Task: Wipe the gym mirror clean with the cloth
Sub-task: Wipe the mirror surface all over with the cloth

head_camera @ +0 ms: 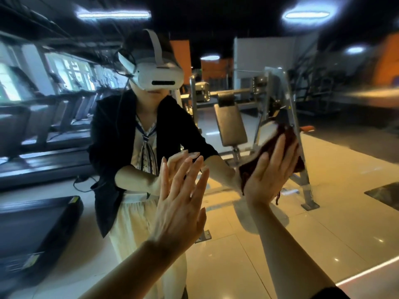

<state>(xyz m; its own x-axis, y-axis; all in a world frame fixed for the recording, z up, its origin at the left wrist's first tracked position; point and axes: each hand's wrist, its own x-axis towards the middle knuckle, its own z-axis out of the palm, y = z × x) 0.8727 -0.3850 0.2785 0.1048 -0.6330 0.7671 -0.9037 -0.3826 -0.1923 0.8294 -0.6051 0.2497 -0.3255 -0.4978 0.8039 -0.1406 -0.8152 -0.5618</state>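
The left hand (179, 203) is held flat against the mirror (336, 160), fingers straight and slightly spread, nothing grasped; its fingertips meet those of its reflection. The right hand (267, 169) is also laid flat, fingers straight, and the dark red cloth (280, 139) is pressed between its palm and the glass. The cloth is bunched, with loose threads hanging below the heel of the hand. Whether the thumb is hooked around the cloth cannot be told. Both bare forearms are raised from the lower edge of the view, the right one ending in a dark sleeve (330, 293) at the lower right corner.

The cloth is placed on the right half of the mirror, at about mid-height. In the glass, the person is reflected in a white headset (159, 76), a dark jacket (112, 134) and a pale skirt (133, 229). Behind the reflection, a weight bench (231, 124) in a metal frame is seen right of centre, and a row of treadmills (43, 126) along the left edge. Pale glossy floor tiles (323, 223) are seen on the lower right, and ceiling lights (306, 15) near the top edge.
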